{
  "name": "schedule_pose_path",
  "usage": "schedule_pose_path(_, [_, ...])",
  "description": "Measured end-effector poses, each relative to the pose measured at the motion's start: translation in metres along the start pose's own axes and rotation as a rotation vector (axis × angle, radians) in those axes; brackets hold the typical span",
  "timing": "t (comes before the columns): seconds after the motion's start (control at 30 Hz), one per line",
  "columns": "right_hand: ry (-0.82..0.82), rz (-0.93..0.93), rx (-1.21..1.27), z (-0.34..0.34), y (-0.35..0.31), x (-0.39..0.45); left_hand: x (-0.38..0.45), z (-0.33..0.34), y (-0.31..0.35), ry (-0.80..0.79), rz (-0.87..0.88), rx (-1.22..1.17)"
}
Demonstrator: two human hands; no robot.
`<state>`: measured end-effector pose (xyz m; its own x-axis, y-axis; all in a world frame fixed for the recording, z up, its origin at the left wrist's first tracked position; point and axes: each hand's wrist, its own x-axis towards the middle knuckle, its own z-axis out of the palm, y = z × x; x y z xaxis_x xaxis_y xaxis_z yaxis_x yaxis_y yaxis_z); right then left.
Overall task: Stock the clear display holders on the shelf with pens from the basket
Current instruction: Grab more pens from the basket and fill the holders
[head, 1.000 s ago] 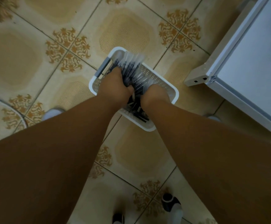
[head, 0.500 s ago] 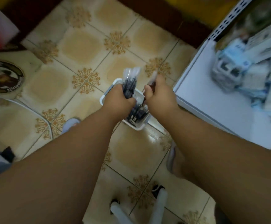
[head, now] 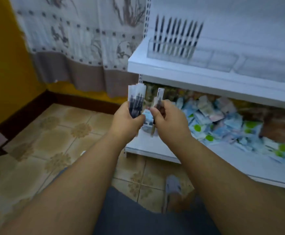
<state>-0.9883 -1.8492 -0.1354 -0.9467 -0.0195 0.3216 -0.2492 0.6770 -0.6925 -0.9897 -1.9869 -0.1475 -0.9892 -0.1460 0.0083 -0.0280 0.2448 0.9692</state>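
Observation:
My left hand [head: 126,122] is closed around a bundle of black pens in clear wrappers [head: 135,99], held upright in front of the shelf unit. Just to its right, my right hand [head: 169,117] pinches a single wrapped pen [head: 158,99]. On the upper white shelf [head: 180,72] stands a clear display holder [head: 169,50] with a row of black pens upright in it. More clear holders [head: 223,61] sit to its right, with nothing visible inside. The basket is out of view.
The lower shelf [head: 155,150] carries a heap of blue and white packets [head: 223,122]. A patterned curtain [head: 80,39] hangs at the back left over a yellow wall. Tiled floor [head: 53,141] lies to the left. A grey slipper [head: 172,185] shows below my arms.
Both hands have lifted out of the basket with pens. My view has swung up from the floor to the shelves, and the basket has dropped out of sight.

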Motion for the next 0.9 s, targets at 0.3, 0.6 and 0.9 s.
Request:
schedule_pose_path(0.3, [0.311, -0.004, 0.092, -0.122, 0.024, 0.026, 0.007, 0.091, 0.1, -0.163, 0.2, -0.035])
schedule_pose_path(0.6, [0.451, -0.026, 0.151, -0.162, 0.045, 0.14, 0.095, 0.123, 0.147, -0.094, 0.218, -0.049])
schedule_pose_path(0.9, [0.407, 0.06, 0.091, -0.149, 0.038, 0.232, 0.154, 0.115, 0.16, -0.092, 0.2, -0.115])
